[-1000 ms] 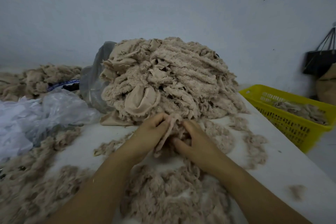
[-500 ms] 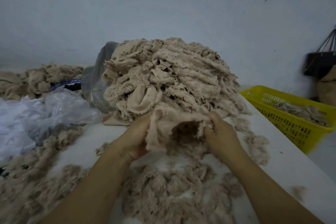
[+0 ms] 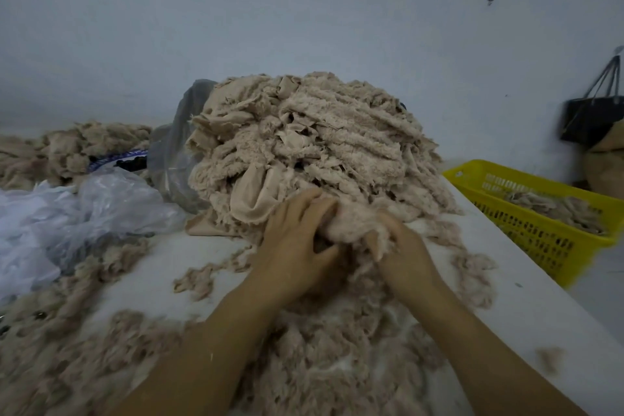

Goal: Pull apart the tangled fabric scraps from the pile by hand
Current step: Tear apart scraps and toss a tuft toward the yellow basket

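Beige scraps (image 3: 314, 145), yellow basket (image 3: 540, 233).

Your left hand (image 3: 297, 243) and right hand (image 3: 408, 257) are bare, and both forearms (image 3: 216, 348) show bare down to the frame's lower edge.

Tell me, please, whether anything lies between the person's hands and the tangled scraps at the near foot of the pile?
Nothing visible does: the left hand and the right hand both grip a clump of scraps at the near foot of the pile, fingers directly on the fabric.
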The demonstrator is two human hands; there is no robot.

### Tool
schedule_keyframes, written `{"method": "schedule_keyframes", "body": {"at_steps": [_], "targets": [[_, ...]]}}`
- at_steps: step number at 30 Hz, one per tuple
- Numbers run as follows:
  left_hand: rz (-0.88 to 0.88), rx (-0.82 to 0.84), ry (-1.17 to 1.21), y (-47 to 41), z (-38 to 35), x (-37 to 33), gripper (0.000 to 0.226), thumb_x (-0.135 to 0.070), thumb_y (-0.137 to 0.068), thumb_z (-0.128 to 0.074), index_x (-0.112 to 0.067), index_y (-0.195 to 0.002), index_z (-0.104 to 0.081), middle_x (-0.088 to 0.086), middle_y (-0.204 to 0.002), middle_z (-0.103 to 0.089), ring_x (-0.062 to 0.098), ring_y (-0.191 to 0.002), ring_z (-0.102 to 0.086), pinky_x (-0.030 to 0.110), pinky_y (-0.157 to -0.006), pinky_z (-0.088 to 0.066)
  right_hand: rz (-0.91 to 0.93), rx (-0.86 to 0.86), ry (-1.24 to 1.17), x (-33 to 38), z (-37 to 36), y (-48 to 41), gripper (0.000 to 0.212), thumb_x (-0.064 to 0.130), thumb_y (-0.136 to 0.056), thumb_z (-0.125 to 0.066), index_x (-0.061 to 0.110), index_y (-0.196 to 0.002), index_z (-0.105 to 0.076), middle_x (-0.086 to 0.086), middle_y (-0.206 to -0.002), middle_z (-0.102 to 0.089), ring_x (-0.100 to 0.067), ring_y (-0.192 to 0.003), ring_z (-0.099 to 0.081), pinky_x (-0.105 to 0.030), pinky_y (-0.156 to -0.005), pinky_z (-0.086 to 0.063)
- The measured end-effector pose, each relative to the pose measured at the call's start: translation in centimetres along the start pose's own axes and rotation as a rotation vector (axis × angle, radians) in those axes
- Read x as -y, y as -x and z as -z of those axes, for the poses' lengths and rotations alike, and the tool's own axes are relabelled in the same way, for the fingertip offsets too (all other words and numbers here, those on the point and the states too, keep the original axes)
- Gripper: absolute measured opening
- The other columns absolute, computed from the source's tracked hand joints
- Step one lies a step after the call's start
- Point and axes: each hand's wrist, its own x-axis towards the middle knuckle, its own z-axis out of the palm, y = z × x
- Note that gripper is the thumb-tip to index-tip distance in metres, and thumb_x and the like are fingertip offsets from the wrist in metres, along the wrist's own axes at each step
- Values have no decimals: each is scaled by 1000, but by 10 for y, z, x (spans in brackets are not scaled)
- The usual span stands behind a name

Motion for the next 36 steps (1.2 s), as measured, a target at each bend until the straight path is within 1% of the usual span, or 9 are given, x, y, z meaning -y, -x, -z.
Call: {"method": "schedule_keyframes", "body": {"at_steps": [5,10,12,15,19,21,25,31,36], "targets": [[91,-15,287,4,11,-9,12,-26,-75,-45,-26,-72,-57,-18,-69,-55,7,-76,-57,11,-63,-33,102,53,316,-11,-7,-7,21,13,-90,-52,34,-90,-48,15,-86,-52,-1,-74,-51,-21,-57,-37],[637,-325,663,1,29,2,28,-29,-95,-46,-18,-79,-65,-13,-59,-63,8,-61,-56,26,-55,-43,-315,-331,90,-32,23,-19,15,12,-96,-42,22,-100,-52,1,-82,-56,-10,-59,-47,-27,-47,-35],[546,-31,496,3,26,3,21,-33,-99,-48,-23,-104,-66,-12,-89,-67,9,-83,-62,27,-68,-47,-326,-424,-168,-32,27,-20,23,15,-100,-37,19,-92,-58,3,-91,-61,-12,-75,-58,-29,-57,-40],[213,498,346,10,16,-3,35,-44,-92,-59,-40,-127,-56,-29,-114,-53,-28,-94,-47,1,-74,-38,-204,-406,-529,-22,22,-20,38,11,-103,-33,17,-78,-60,9,-78,-68,-11,-78,-65,-32,-69,-53],[233,648,370,9,21,-5,24,-61,-90,-56,-49,-110,-64,-34,-105,-59,-24,-92,-53,7,-78,-40,-73,-316,-731,-10,18,-17,43,6,-101,-32,14,-72,-62,2,-74,-68,-14,-70,-64,-37,-78,-57],[262,586,491,10,22,-10,43,-79,-82,-48,-43,-94,-69,-29,-96,-64,-14,-87,-60,19,-82,-45,-42,-257,-789,-5,17,-15,44,7,-98,-34,17,-68,-65,0,-75,-68,-16,-71,-64,-36,-74,-56],[406,408,882,6,13,-25,86,-100,-66,-34,-39,-114,-71,-15,-116,-71,6,-115,-63,37,-107,-43,11,3,-676,4,6,-7,35,26,-87,-39,23,-66,-66,-3,-73,-66,-18,-71,-64,-31,-69,-54],[609,244,1390,4,8,-22,35,-43,-84,-71,-8,-86,-70,12,-91,-70,24,-91,-67,31,-81,-57,175,239,-48,3,-18,11,60,65,-96,-22,33,-71,-66,15,-80,-66,-3,-82,-63,-15,-76,-45],[719,-132,1808,-6,25,-9,37,-28,-101,-51,-13,-133,-61,7,-93,-73,19,-82,-71,29,-74,-59,91,227,56,1,-14,9,83,77,-91,-16,13,-61,-59,0,-61,-59,-13,-58,-56,-42,-67,-49]]}}
